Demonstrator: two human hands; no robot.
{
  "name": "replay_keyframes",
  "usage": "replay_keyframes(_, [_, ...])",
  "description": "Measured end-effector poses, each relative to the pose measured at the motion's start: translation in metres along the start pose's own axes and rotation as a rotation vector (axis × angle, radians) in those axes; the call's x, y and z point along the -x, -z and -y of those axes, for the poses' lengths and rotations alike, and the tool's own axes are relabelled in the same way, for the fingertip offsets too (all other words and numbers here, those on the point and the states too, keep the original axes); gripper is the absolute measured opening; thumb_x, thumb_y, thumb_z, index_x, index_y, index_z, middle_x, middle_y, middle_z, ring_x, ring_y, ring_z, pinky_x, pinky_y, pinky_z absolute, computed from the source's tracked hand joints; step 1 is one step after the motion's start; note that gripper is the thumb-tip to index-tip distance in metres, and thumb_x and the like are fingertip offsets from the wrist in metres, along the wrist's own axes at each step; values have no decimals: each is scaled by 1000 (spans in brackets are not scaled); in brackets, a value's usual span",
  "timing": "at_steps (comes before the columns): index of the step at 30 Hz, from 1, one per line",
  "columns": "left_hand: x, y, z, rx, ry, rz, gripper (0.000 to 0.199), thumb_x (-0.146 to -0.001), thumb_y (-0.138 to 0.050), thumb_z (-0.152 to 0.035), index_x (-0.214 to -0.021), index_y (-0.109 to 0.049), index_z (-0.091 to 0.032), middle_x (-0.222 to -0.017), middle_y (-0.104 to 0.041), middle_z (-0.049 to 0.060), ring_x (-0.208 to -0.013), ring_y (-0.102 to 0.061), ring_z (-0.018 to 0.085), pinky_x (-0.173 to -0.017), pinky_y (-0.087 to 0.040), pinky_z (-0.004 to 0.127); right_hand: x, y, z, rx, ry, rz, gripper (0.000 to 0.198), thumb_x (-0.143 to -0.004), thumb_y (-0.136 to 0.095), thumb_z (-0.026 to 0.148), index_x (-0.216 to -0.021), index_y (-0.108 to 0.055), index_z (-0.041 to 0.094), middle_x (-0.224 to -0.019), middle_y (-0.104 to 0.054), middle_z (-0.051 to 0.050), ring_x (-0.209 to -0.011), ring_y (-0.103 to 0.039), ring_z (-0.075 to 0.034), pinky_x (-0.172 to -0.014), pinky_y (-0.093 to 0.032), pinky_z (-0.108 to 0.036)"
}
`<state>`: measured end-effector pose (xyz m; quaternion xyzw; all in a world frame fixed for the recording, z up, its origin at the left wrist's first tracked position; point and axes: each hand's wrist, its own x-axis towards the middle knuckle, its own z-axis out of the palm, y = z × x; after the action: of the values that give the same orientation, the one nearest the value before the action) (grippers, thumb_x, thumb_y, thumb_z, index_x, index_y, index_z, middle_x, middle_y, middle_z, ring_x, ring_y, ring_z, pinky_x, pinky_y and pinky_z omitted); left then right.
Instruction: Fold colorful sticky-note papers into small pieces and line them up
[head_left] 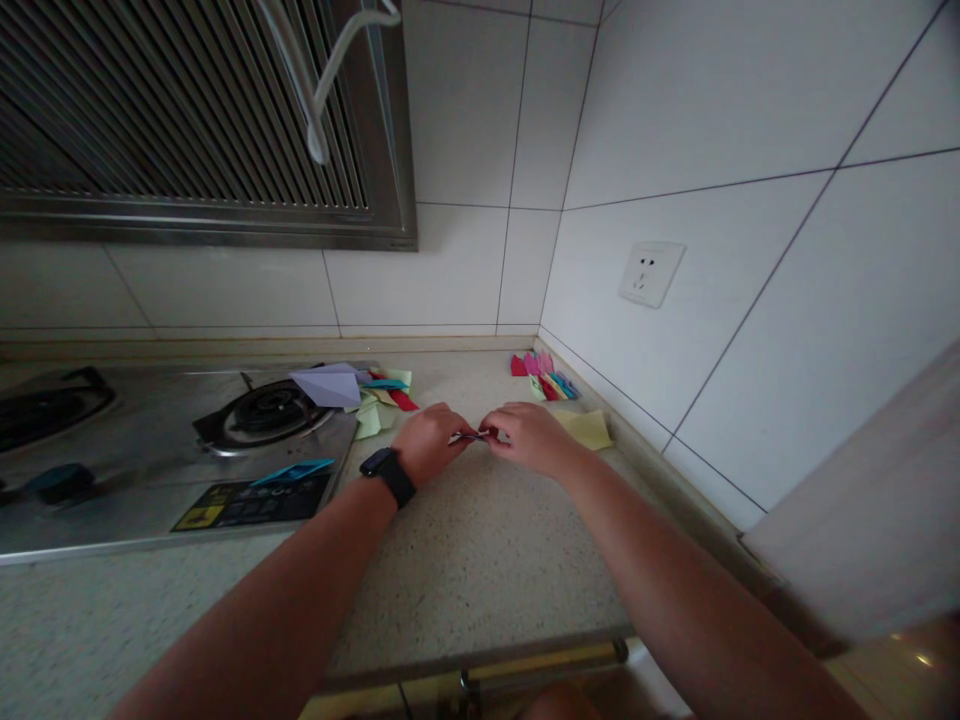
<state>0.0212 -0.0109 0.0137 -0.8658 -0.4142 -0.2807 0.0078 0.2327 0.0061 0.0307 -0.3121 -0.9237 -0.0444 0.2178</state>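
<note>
Over the middle of the speckled countertop (480, 560), my left hand (431, 442) and my right hand (531, 436) meet at the fingertips. Both are pinched on one small folded piece of paper (471, 436), dark or purplish in colour, and mostly covered by my fingers. A black watch (388, 472) is on my left wrist. Just beyond my left hand lie a lavender paper plane (330, 385) and several coloured folded papers (390, 392). A pale yellow sheet of paper (589, 428) lies partly behind my right hand.
Small colourful folded papers (546, 376) sit in the far corner by the tiled wall. On the left is a gas stove (165, 460) with a blue folded paper (292, 472) on it. A range hood (202, 120) overhangs the stove. The right wall has a socket (651, 273).
</note>
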Motion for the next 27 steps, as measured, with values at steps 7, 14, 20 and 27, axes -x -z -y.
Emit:
replay_keyframes(7, [2, -3, 0, -18, 90, -62, 11, -82, -67, -31, -88, -69, -21, -79, -59, 3, -74, -55, 15, -66, -40, 24, 1, -1, 3, -65, -29, 23, 9, -84, -59, 21, -91, -63, 21, -79, -67, -2, -72, -59, -14, -66, -35, -24])
replay_keyframes(14, [1, -4, -2, 13, 100, -56, 16, -84, -65, -36, -85, -69, -20, -75, -58, 2, -70, -53, 14, -64, -37, 23, -1, -1, 5, -15, -17, 45, 3, -84, -59, 21, -86, -61, 20, -79, -65, -2, -72, -57, -14, -65, -33, -24])
replay_keyframes(20, [0, -3, -2, 92, 108, -88, 16, -84, -65, -36, -85, -68, -20, -74, -58, 1, -71, -53, 13, -63, -37, 23, -3, 5, 11, 28, -4, 46, 9, -88, -52, 19, -85, -61, 20, -80, -62, -3, -72, -55, -14, -65, -32, -25])
replay_keyframes(27, [0, -3, -3, 48, 64, -74, 12, -85, -63, -33, -83, -68, -22, -73, -58, 1, -71, -54, 14, -64, -37, 23, -2, 7, 18, 67, -38, 70, 14, -90, -48, 17, -88, -60, 21, -82, -63, -4, -73, -56, -16, -65, -32, -26])
